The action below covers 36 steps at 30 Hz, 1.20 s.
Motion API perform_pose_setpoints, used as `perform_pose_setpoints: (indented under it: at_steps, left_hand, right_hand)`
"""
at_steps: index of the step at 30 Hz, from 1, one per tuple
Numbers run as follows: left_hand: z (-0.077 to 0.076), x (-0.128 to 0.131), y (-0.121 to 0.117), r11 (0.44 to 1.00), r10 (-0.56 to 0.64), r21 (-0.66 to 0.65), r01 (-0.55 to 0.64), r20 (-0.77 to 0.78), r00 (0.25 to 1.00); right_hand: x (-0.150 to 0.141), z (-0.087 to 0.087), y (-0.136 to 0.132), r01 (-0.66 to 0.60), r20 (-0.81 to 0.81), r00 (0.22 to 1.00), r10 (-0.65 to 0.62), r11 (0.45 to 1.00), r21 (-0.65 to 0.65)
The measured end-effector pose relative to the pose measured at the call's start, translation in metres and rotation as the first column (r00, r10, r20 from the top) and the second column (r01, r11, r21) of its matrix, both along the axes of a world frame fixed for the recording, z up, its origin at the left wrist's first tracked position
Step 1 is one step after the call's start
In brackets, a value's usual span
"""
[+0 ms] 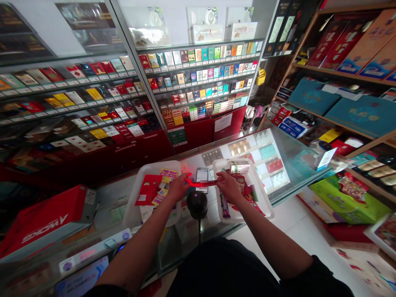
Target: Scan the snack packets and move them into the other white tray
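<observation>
My left hand (178, 188) and my right hand (229, 186) pinch opposite ends of a thin red packet (208, 183), seen nearly edge-on, so its kind is unclear. They hold it level above a black countertop scanner (197, 203), whose red light falls on my left fingers. Just beyond the packet lies a phone (202, 175) with a lit screen, partly blurred. Beside my left hand, a white tray (132, 206) contains a red packet (148, 189) and several yellow-and-purple packs (168, 173). Under my right hand, another white tray (267, 210) holds several snack packets and a purple-wrapped bar (225, 206).
The trays stand on a glass display counter (278, 190). A large red box (51, 220) sits at the left. Shelves of cigarette packs (201, 75) line the wall ahead. At the right are wooden shelves with blue boxes (312, 95) and a green carton (346, 202) on the floor.
</observation>
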<state>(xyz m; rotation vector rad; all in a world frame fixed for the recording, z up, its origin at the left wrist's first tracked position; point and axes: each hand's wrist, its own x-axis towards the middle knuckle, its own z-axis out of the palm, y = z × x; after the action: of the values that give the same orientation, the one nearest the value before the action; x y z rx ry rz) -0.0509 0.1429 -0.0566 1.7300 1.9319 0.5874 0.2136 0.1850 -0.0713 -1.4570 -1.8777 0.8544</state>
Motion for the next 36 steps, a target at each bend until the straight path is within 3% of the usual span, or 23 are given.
perform_pose_setpoints:
  at_steps: [8, 15, 22, 28, 32, 36]
  left_hand:
    - [0.006, -0.005, -0.003, 0.999, -0.018, 0.042, 0.017, 0.016, 1.0]
    - [0.019, -0.039, -0.014, 0.992, 0.051, 0.114, -0.054, 0.035, 0.998]
    - [0.03, -0.087, -0.028, 0.978, 0.198, 0.073, -0.197, 0.006, 0.98]
    - [0.042, -0.119, -0.043, 0.965, 0.262, 0.009, -0.263, -0.082, 0.961]
    - [0.047, -0.131, -0.049, 0.938, 0.346, 0.031, -0.344, -0.094, 0.934]
    - [0.051, -0.117, -0.048, 0.943, 0.332, 0.053, -0.33, -0.052, 0.942]
  right_hand:
    - [-0.008, 0.005, -0.001, -0.016, 0.017, 1.0, 0.016, 1.0, 0.017]
    - [-0.045, 0.027, -0.007, -0.152, 0.008, 0.988, 0.152, 0.979, 0.136]
    - [-0.107, 0.057, -0.048, -0.427, 0.162, 0.901, 0.402, 0.887, 0.176]
    - [-0.156, 0.06, -0.083, -0.621, 0.254, 0.776, 0.577, 0.769, 0.151]
    - [-0.167, 0.062, -0.092, -0.702, 0.282, 0.709, 0.646, 0.683, 0.201]
    - [-0.157, 0.071, -0.085, -0.668, 0.281, 0.742, 0.609, 0.708, 0.228]
